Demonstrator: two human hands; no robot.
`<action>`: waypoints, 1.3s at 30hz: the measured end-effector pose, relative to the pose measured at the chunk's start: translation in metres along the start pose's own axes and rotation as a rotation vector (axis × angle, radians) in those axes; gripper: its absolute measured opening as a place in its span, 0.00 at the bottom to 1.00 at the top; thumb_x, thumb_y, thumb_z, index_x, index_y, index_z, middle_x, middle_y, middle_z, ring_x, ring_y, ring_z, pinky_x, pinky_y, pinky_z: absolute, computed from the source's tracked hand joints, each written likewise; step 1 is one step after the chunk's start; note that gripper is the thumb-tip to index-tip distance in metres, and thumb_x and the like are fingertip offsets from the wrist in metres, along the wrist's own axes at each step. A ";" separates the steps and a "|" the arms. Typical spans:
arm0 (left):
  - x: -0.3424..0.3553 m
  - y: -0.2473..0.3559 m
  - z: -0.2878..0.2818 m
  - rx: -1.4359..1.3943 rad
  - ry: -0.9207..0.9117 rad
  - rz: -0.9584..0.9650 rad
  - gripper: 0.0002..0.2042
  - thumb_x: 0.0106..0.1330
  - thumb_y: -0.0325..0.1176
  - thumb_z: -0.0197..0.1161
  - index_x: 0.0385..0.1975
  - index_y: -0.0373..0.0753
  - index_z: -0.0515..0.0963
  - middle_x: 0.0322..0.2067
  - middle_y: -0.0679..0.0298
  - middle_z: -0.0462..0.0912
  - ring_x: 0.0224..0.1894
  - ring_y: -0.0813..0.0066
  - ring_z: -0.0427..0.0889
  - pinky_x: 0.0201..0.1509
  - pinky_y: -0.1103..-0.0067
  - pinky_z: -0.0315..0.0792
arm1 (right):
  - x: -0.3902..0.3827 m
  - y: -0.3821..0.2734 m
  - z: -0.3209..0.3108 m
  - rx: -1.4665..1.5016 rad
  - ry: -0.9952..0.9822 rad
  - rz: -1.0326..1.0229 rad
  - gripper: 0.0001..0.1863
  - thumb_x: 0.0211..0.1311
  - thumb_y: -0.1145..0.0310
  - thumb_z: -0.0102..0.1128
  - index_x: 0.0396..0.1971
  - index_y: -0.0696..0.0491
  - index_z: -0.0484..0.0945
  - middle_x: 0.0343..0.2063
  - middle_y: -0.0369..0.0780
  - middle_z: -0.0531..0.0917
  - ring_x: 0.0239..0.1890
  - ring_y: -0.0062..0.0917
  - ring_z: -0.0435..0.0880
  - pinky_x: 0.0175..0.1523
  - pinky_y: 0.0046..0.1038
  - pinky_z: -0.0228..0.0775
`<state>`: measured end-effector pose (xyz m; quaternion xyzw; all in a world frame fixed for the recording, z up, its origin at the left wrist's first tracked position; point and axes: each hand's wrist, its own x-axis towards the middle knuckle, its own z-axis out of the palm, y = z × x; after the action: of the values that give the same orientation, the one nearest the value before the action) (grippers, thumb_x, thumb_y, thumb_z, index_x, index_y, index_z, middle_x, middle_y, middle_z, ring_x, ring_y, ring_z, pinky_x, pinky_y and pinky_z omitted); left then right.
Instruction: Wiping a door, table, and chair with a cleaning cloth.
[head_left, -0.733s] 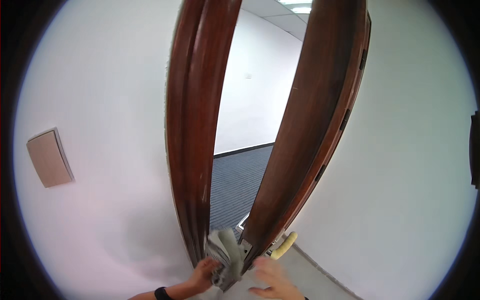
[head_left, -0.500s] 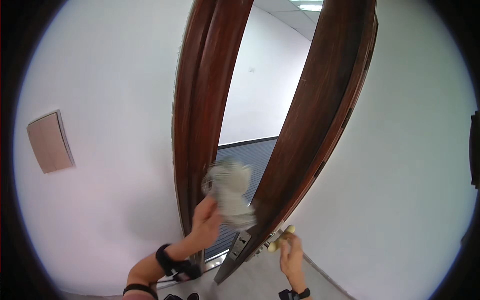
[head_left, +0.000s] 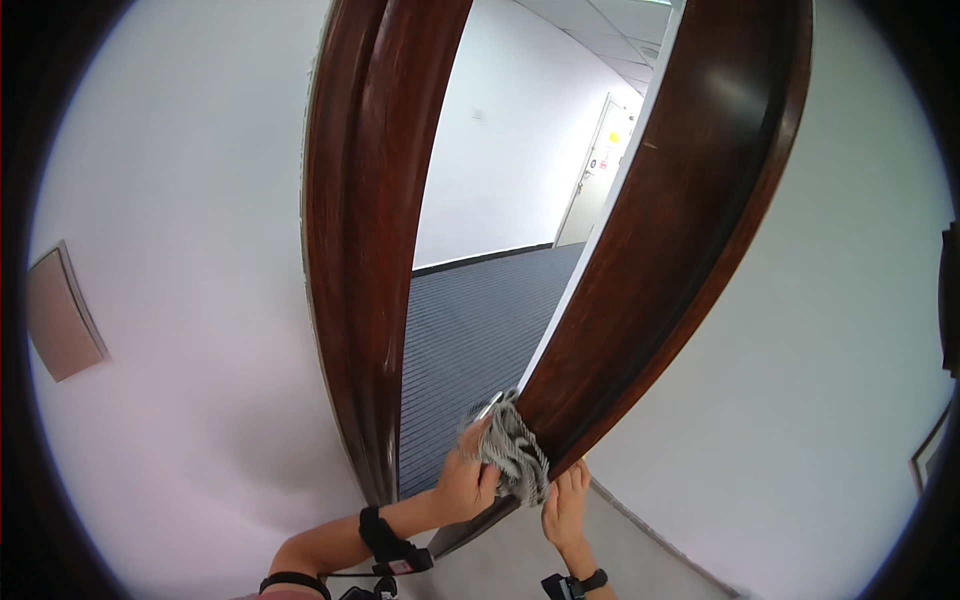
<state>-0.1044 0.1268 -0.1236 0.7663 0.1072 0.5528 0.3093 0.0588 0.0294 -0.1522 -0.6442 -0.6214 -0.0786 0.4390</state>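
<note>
My left hand [head_left: 466, 484] is closed around a crumpled grey-and-white striped cloth [head_left: 515, 450]. The cloth rests against the lower visible part of a dark brown wooden door [head_left: 640, 260], which stands ajar. A small silver piece of hardware [head_left: 490, 405] shows at the cloth's upper left. On the other side of the door, my right hand [head_left: 568, 498] is at the door's edge with its fingers bent together. The handle there is hidden, so what those fingers grip cannot be made out.
A dark brown door frame [head_left: 355, 240] rises left of the gap. Through the gap are a grey-blue striped carpet [head_left: 470, 320], a white wall and a white door [head_left: 590, 180]. A pinkish-beige panel [head_left: 65, 315] is on the left wall.
My left hand has brought the cloth from the gap over to the door, right and down. The handle with pale yellow ends, earlier visible at my right hand, is hidden now.
</note>
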 end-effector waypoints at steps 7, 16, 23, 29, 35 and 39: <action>0.160 0.130 0.009 -0.041 0.215 0.342 0.11 0.58 0.24 0.44 0.40 0.28 0.65 0.32 0.49 0.70 0.31 0.56 0.70 0.39 0.71 0.65 | -0.015 -0.003 -0.038 0.103 0.115 0.038 0.04 0.56 0.74 0.45 0.27 0.57 0.69 0.36 0.45 0.71 0.52 0.46 0.61 0.58 0.41 0.50; 0.101 0.110 0.042 -0.038 -0.012 0.261 0.21 0.51 0.20 0.46 0.48 0.28 0.66 0.50 0.44 0.67 0.54 0.53 0.68 0.59 0.70 0.57 | -0.017 0.011 -0.088 0.160 0.200 0.121 0.06 0.50 0.72 0.54 0.27 0.57 0.69 0.37 0.44 0.71 0.54 0.44 0.61 0.57 0.40 0.50; 0.061 0.017 0.006 0.002 -0.021 -0.500 0.12 0.58 0.26 0.50 0.43 0.34 0.70 0.37 0.49 0.74 0.37 0.56 0.77 0.49 0.71 0.65 | -0.033 0.040 -0.092 0.181 0.155 0.115 0.10 0.53 0.72 0.51 0.34 0.59 0.70 0.46 0.49 0.69 0.56 0.46 0.60 0.60 0.40 0.48; 0.031 -0.024 0.075 0.082 -0.344 -0.254 0.15 0.60 0.28 0.48 0.48 0.36 0.65 0.35 0.44 0.73 0.42 0.47 0.72 0.48 0.67 0.65 | -0.051 0.069 -0.074 0.244 0.171 0.217 0.23 0.57 0.66 0.49 0.51 0.61 0.64 0.55 0.52 0.61 0.59 0.47 0.57 0.62 0.37 0.45; 0.092 -0.042 0.129 0.120 -0.493 -0.686 0.21 0.60 0.31 0.47 0.53 0.32 0.59 0.37 0.44 0.75 0.42 0.51 0.74 0.47 0.67 0.66 | -0.107 0.145 -0.070 0.196 0.187 0.314 0.22 0.55 0.65 0.49 0.48 0.61 0.66 0.50 0.51 0.67 0.54 0.46 0.63 0.59 0.37 0.51; 0.110 -0.090 0.133 -0.050 -0.484 -0.746 0.16 0.61 0.33 0.48 0.47 0.31 0.66 0.33 0.52 0.78 0.35 0.61 0.78 0.39 0.71 0.71 | -0.093 0.136 -0.063 0.073 0.114 0.305 0.22 0.53 0.66 0.52 0.47 0.60 0.67 0.48 0.50 0.69 0.51 0.46 0.65 0.57 0.36 0.53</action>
<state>0.0733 0.2060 -0.1172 0.7747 0.2874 0.2105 0.5224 0.1852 -0.0589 -0.2382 -0.7090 -0.4931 -0.0250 0.5035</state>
